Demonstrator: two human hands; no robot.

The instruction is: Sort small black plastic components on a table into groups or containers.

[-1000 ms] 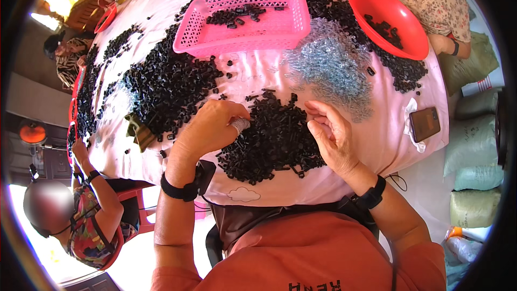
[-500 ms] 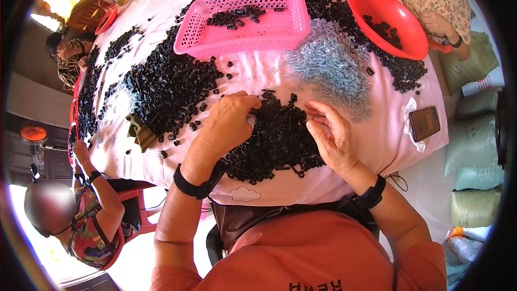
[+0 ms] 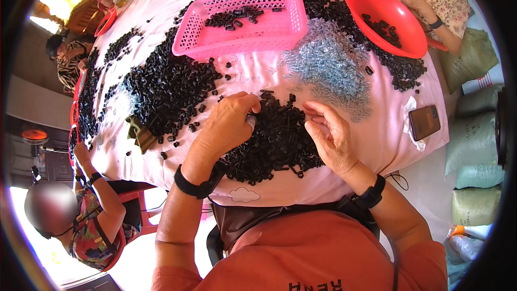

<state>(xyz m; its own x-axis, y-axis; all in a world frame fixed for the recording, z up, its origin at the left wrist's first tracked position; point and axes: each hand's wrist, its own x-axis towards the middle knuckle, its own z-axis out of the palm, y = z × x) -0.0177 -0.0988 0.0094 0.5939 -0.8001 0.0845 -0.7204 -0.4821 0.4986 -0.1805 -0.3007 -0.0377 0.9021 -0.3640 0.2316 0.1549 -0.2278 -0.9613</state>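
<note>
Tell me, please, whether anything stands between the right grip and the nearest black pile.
Nothing visible does: the right grip is at the right edge of the nearest black pile.

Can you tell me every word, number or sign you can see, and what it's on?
I don't copy out words, but here is where they are:
Orange-red shirt: big dark letters, upside down at the picture's bottom edge.
Pink tablecloth: faint lettering just below the pink basket, too pale to read surely.
Pale sack on the right: dark marks like writing, too small to read.
</note>
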